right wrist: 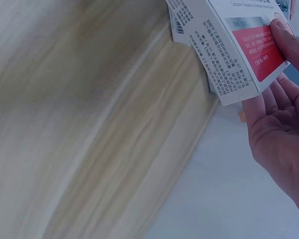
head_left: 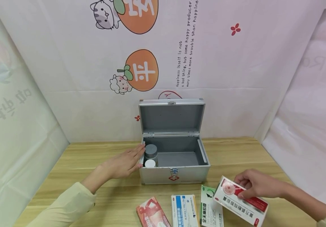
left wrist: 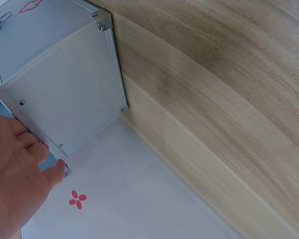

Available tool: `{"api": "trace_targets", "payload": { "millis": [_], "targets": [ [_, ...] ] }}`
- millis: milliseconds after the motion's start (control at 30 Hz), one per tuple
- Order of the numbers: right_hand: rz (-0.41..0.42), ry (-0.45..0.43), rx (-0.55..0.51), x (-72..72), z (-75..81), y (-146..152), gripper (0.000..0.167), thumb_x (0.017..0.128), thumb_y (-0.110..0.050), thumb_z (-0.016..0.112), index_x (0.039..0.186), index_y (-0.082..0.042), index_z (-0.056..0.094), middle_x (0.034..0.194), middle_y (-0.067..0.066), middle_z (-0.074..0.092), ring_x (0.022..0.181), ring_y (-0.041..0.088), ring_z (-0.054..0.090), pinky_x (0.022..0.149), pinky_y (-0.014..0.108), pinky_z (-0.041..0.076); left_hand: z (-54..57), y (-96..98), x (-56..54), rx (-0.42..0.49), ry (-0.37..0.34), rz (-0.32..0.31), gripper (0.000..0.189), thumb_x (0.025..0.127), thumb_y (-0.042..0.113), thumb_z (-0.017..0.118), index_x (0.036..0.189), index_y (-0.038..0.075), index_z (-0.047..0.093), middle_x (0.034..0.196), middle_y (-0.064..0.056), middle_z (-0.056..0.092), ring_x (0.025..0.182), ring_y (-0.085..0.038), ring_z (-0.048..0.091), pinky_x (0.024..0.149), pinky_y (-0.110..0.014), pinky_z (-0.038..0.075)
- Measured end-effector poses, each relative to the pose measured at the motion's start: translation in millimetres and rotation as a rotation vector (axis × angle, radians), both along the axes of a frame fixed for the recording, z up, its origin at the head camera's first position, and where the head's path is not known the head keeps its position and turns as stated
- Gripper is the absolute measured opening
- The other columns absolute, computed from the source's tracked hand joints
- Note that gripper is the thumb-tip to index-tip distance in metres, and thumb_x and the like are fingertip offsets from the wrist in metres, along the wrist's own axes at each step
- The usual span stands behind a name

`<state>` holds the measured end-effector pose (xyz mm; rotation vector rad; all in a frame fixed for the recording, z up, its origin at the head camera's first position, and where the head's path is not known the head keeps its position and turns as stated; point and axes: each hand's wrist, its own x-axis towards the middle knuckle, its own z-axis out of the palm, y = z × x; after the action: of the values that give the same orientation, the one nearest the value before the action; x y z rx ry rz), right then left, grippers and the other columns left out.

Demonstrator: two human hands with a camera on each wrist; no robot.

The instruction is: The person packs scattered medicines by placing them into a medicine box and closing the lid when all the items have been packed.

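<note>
A silver first-aid case [head_left: 177,175] stands with its lid raised at the back of the table. Inside, at its left end, are a grey-capped bottle [head_left: 151,151] and a white-capped bottle [head_left: 150,163]. My left hand [head_left: 126,162] rests on the case's left rim, fingers extended over the edge; the left wrist view shows this hand [left wrist: 20,169] against the case's side wall [left wrist: 70,84]. To the front right, my right hand [head_left: 262,184] grips a red and white medicine box [head_left: 241,201], tilted, thumb on its printed face. In the right wrist view, the fingers are partly behind this box [right wrist: 239,45].
A green and white medicine box [head_left: 212,208], a blue and white box [head_left: 184,211] and a red-pink box [head_left: 153,212] lie in front of the case. The held box overlaps the green one. A printed white cloth [head_left: 222,63] hangs behind the wooden table [head_left: 109,201].
</note>
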<state>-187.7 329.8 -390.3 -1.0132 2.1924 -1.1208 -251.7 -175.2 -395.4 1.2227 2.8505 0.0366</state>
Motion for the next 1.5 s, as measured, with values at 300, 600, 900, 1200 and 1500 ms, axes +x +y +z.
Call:
{"api": "trace_targets", "payload": {
  "millis": [300, 600, 900, 1200, 1500],
  "targets": [
    [-0.029, 0.019, 0.045, -5.6, 14.5, -3.7, 0.009, 0.09, -0.005, 0.07, 0.097, -0.009, 0.068, 0.083, -0.007, 0.073, 0.071, -0.001, 0.066, 0.057, 0.022, 0.055, -0.2, 0.3, 1.0, 0.0, -0.014, 0.014, 0.067, 0.108, 0.042, 0.034, 0.157, -0.002, 0.019, 0.167, -0.018, 0.013, 0.155, -0.031, 0.016, 0.123, -0.05, 0.027],
    [-0.048, 0.052, 0.074, -9.0, 26.5, -10.9, 0.008, 0.09, -0.01, 0.071, 0.098, -0.009, 0.068, 0.084, -0.008, 0.073, 0.071, 0.0, 0.066, 0.059, 0.022, 0.056, -1.1, 0.5, 0.8, 0.003, -0.01, 0.01, 0.067, 0.108, 0.041, 0.033, 0.157, -0.003, 0.02, 0.167, -0.019, 0.014, 0.155, -0.031, 0.017, 0.122, -0.05, 0.027],
    [-0.075, 0.08, 0.118, -11.7, 36.5, -19.3, 0.012, 0.09, -0.011, 0.072, 0.101, -0.007, 0.069, 0.085, -0.009, 0.072, 0.073, 0.0, 0.066, 0.062, 0.023, 0.057, -1.5, 1.1, -0.3, 0.016, -0.005, -0.003, 0.065, 0.108, 0.038, 0.035, 0.156, -0.004, 0.021, 0.166, -0.021, 0.015, 0.154, -0.033, 0.018, 0.122, -0.051, 0.027],
    [-0.085, 0.076, 0.128, -14.2, 45.1, -24.9, 0.014, 0.091, -0.013, 0.072, 0.103, -0.007, 0.069, 0.086, -0.009, 0.073, 0.074, 0.003, 0.068, 0.063, 0.025, 0.059, -2.1, 0.0, -1.2, 0.006, -0.001, 0.002, 0.066, 0.108, 0.037, 0.037, 0.157, -0.004, 0.02, 0.166, -0.021, 0.014, 0.155, -0.032, 0.017, 0.122, -0.051, 0.028],
    [-0.078, 0.099, 0.119, -16.7, 50.8, -30.5, 0.014, 0.091, -0.016, 0.073, 0.101, -0.008, 0.069, 0.086, -0.006, 0.074, 0.072, 0.003, 0.068, 0.063, 0.024, 0.059, -1.5, 1.3, -0.8, 0.02, -0.014, 0.002, 0.065, 0.108, 0.036, 0.037, 0.156, -0.004, 0.02, 0.166, -0.021, 0.015, 0.155, -0.033, 0.017, 0.122, -0.051, 0.028]
  ]
}}
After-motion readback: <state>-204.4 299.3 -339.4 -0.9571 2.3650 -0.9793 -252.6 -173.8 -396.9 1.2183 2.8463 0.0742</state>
